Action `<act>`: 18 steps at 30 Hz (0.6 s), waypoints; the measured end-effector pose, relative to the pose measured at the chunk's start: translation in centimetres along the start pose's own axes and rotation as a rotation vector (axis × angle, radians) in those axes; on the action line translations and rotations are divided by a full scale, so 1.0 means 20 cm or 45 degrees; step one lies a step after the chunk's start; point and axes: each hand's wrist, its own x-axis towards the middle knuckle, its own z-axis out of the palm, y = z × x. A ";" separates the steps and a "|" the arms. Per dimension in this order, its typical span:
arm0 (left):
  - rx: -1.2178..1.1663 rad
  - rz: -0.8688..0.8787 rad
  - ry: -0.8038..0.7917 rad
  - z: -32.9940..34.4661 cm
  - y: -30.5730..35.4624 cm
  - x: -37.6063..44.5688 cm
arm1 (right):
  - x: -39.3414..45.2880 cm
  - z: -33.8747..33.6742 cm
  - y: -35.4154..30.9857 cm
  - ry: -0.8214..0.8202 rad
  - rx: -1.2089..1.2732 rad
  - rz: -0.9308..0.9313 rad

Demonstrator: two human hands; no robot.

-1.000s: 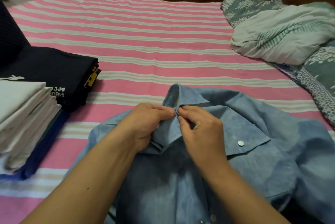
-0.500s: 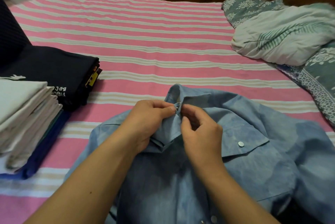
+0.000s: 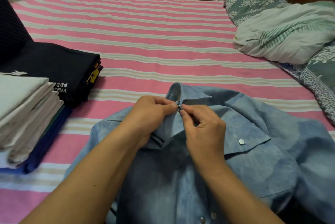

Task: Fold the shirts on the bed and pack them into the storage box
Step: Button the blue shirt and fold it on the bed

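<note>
Prepping the light-blue denim snap-button shirt (image 3: 226,160) flat on the pink striped bed (image 3: 145,42): my left hand (image 3: 152,115) and right hand (image 3: 203,129) pinch its collar snap (image 3: 179,106); next press it closed, then fold.

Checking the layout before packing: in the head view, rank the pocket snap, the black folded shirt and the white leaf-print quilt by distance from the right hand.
From the right hand:
1. Pocket snap, just to its right on the denim shirt.
2. Black folded shirt, across to the left.
3. White leaf-print quilt, far right corner of the bed.
</note>
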 end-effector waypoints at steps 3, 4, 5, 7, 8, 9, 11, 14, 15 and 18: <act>-0.003 -0.012 -0.030 -0.01 0.00 0.00 | 0.00 0.00 0.01 -0.009 -0.018 -0.002; -0.007 -0.015 -0.041 -0.01 0.00 0.00 | 0.00 0.00 0.00 -0.006 -0.027 -0.005; -0.009 -0.015 -0.043 -0.01 0.00 0.00 | 0.00 0.00 0.00 -0.004 -0.032 -0.007; -0.019 -0.018 -0.024 0.00 0.00 -0.01 | 0.00 0.00 0.00 -0.012 -0.034 -0.011; -0.026 -0.023 -0.017 0.00 0.00 -0.01 | 0.00 0.00 0.00 -0.025 -0.037 -0.018; -0.033 -0.026 -0.011 0.00 0.00 0.00 | 0.00 0.00 0.00 -0.042 -0.047 -0.033; -0.054 -0.022 -0.002 0.00 0.00 -0.01 | -0.01 0.01 0.00 -0.067 -0.079 -0.074; -0.108 -0.027 -0.032 0.00 0.00 -0.02 | -0.02 0.03 -0.01 -0.088 -0.101 -0.097; -0.120 -0.023 -0.039 0.00 0.00 -0.03 | -0.03 0.03 -0.01 -0.094 -0.099 -0.091; -0.181 -0.035 -0.002 0.01 0.01 -0.03 | -0.06 0.04 -0.03 -0.114 -0.030 -0.041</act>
